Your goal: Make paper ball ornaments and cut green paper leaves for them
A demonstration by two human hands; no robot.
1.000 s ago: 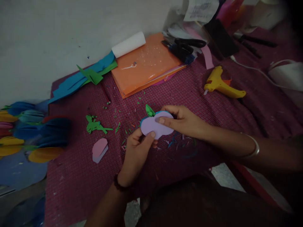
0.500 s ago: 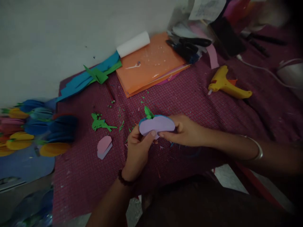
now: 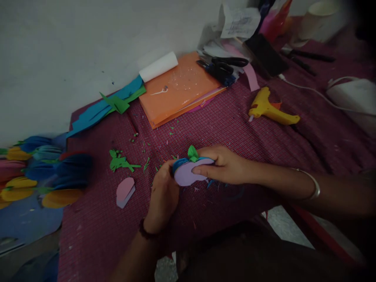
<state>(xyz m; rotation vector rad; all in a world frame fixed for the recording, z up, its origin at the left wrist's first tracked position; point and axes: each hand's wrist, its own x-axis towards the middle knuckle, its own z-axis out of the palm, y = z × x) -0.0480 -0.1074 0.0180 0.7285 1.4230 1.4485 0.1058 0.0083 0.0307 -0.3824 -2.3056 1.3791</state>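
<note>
Between my two hands is a layered paper craft (image 3: 188,174), its front face lilac, with blue paper folds behind and a green paper leaf (image 3: 192,153) on top. My right hand (image 3: 223,164) pinches its right side, thumb across the lilac face. My left hand (image 3: 165,190) is closed at its left edge, with the fingertips partly hidden behind it. To the left on the cloth lie green paper scraps (image 3: 122,161) and a small stack of pink and lilac cut pieces (image 3: 125,192).
A yellow glue gun (image 3: 272,109) lies at right. Behind are an orange sheet stack (image 3: 179,92), black-handled scissors (image 3: 227,62), a white roll (image 3: 158,66), and blue and green strips (image 3: 105,103). Finished colourful paper shapes (image 3: 44,168) sit at left. A phone (image 3: 266,55) and white cable lie back right.
The paper craft has tilted, showing more blue folds. My left thumb has left the lilac face, while my right thumb has moved further across it. The camera view has shifted slightly.
</note>
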